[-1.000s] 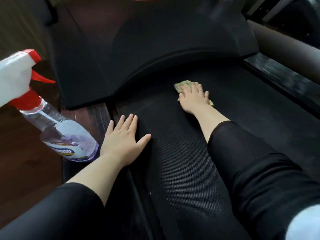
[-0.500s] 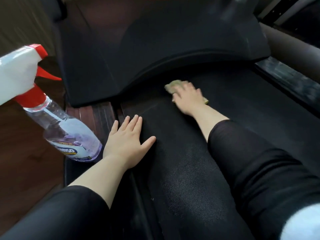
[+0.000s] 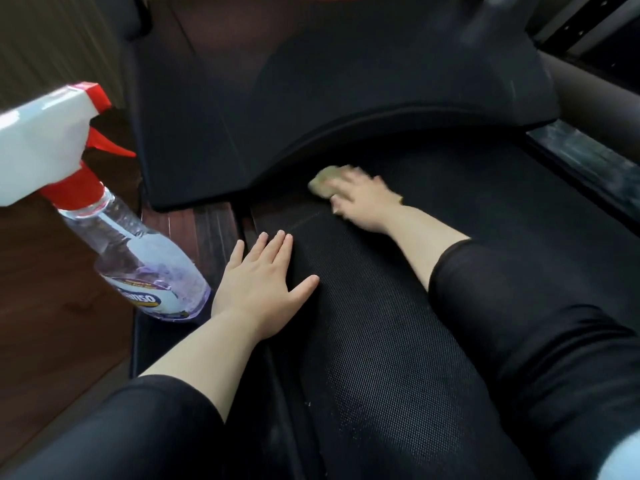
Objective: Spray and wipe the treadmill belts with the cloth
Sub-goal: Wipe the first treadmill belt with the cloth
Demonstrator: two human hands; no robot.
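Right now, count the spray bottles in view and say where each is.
1. The spray bottle stands left of the treadmill belt, right beside the flat left hand. Others could be outside the frame.

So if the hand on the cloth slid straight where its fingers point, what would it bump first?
Most likely the curved edge of the black motor cover, beyond the cloth under the right hand. Only belt lies between. The hand is blurred, so that's rough.
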